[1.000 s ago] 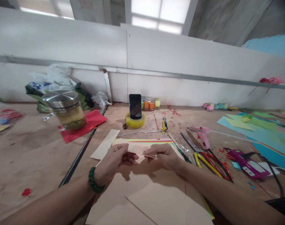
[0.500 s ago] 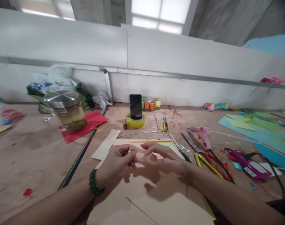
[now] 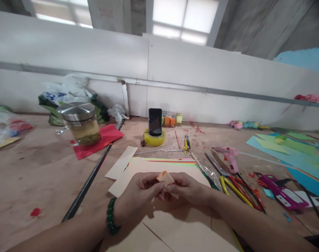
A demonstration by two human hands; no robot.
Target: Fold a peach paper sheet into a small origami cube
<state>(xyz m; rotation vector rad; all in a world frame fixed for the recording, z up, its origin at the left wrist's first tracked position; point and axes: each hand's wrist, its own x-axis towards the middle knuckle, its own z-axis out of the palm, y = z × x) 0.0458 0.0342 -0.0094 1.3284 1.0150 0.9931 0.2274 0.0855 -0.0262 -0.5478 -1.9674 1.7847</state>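
Now our left hand (image 3: 145, 189): pinched on the folded paper (image 3: 166, 178).
Our right hand (image 3: 189, 187): pinched on it too.
Phone (image 3: 155, 121): far from us.

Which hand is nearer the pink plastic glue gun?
Right hand. In view, it sits left of and below the pink plastic glue gun; the left hand is at a similar height, farther left.

Pale light fills the windows (image 3: 185, 17) at the top centre and upper left. Between and beside them is grey concrete (image 3: 106, 15). White panels (image 3: 83, 47) span the frame's middle, crossed by a metal rail (image 3: 175, 84), above a brownish, stained table (image 3: 51, 168) below.
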